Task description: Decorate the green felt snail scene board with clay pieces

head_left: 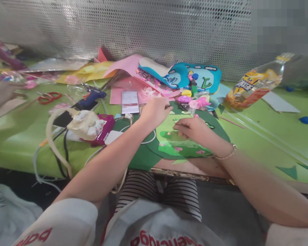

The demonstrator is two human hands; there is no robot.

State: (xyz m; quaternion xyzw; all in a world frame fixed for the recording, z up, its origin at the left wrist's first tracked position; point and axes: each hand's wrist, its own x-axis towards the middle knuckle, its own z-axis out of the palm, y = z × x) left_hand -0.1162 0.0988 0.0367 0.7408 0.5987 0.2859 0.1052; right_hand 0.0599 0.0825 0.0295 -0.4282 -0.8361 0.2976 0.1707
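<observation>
A green foam picture (164, 148) with a light-green meadow and small pink pieces lies at the table's front edge. Over its upper left part is my left hand (156, 111), its fingers curled, their tips mostly hidden. My right hand (195, 131) hovers low above the picture's middle right, thumb and fingers drawn together. Whatever either hand may hold is too small or hidden to make out. Just beyond the hands are purple clay (184, 99), yellow clay (186, 93) and pink clay in a plastic bag (200, 102).
Left of me stand a phone (130, 102), a power adapter block (86, 124) with cables, a blue glue gun (92, 97) and red scissors (50, 98). A blue foam picture (207, 77) leans at the back. A bottle (256, 83) tilts at right. Another person's hand (1, 94) shows far left.
</observation>
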